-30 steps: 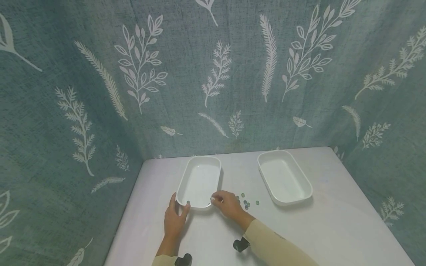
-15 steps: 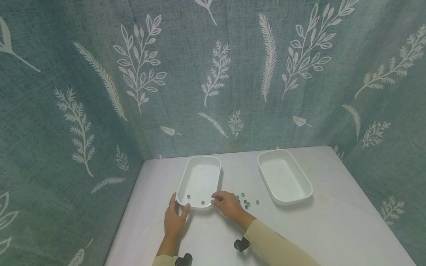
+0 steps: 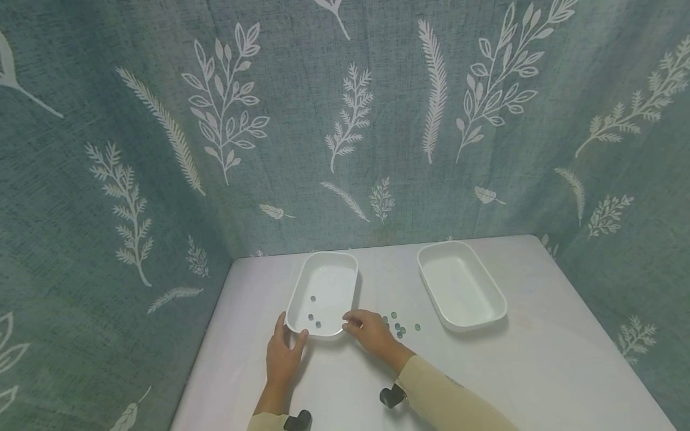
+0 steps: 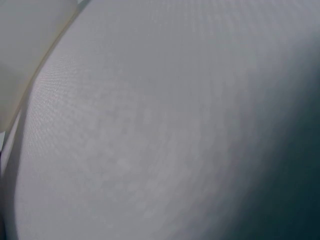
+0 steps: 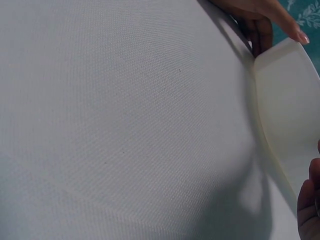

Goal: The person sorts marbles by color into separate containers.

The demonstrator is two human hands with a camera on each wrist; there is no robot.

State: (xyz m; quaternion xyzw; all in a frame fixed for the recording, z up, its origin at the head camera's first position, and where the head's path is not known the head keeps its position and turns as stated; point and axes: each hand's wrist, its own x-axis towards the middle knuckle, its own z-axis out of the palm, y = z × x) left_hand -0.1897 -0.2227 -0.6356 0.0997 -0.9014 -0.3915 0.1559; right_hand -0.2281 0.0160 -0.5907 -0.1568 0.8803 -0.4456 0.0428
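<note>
A white rectangular tray with rounded corners stands on the left part of the table. My left hand grips its near left corner, the thumb over the rim and the fingers round the outside. At the near right corner my right hand holds the rim between thumb and curled fingers. Inside lie three small bluish marbles: one marble farther in, another marble and a third marble near the front wall. In the right wrist view the tray's outer wall shows between both hands.
Several green and blue marbles lie loose on the white table, right of my right hand. A second white tray stands farther right. Patterned green curtains hang behind the table and along its sides.
Marbles have rolled about inside the left tray: two showed near its front wall half a second ago, three show now, one farther back. Both hands have stayed at the tray's corners.
</note>
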